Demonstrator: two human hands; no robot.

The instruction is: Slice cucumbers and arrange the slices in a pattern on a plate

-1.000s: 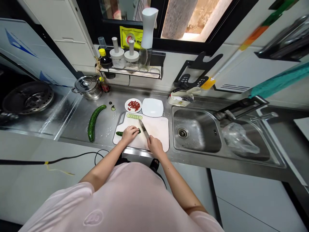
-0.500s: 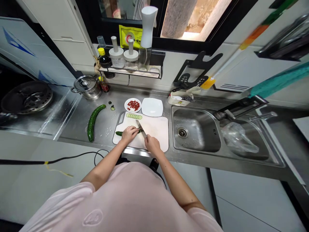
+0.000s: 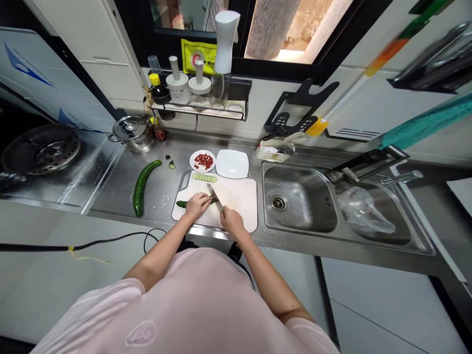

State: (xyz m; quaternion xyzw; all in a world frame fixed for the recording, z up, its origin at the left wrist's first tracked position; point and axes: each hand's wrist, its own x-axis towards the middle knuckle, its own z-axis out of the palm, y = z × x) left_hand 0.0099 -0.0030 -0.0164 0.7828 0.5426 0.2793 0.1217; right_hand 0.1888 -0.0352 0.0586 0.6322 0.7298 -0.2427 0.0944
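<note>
My left hand (image 3: 198, 204) is closed over a piece of dark green cucumber (image 3: 181, 203) on the white cutting board (image 3: 239, 209), covering its middle. In my right hand (image 3: 232, 220) is the handle of a kitchen knife (image 3: 215, 195). The blade lies at the cucumber's right end, just beside my left fingertips, its tip pointing away from me. A row of pale cucumber slices (image 3: 205, 178) lies along the board's far edge. Left of the board, a whole cucumber (image 3: 140, 189) rests on the steel counter, with small cut-off ends (image 3: 171, 165) nearby.
Behind the board stand a plate of chopped red pieces (image 3: 203, 160) and a white square plate (image 3: 232, 163). To the right is a steel sink (image 3: 313, 216) with a plastic bag (image 3: 365, 209) in its second basin. A lidded pot (image 3: 133, 133) and a pan (image 3: 40, 147) are at left.
The knife blade has shifted very slightly at the cucumber's cut end, with my right hand moving a little. My left hand keeps its place on the cucumber.
</note>
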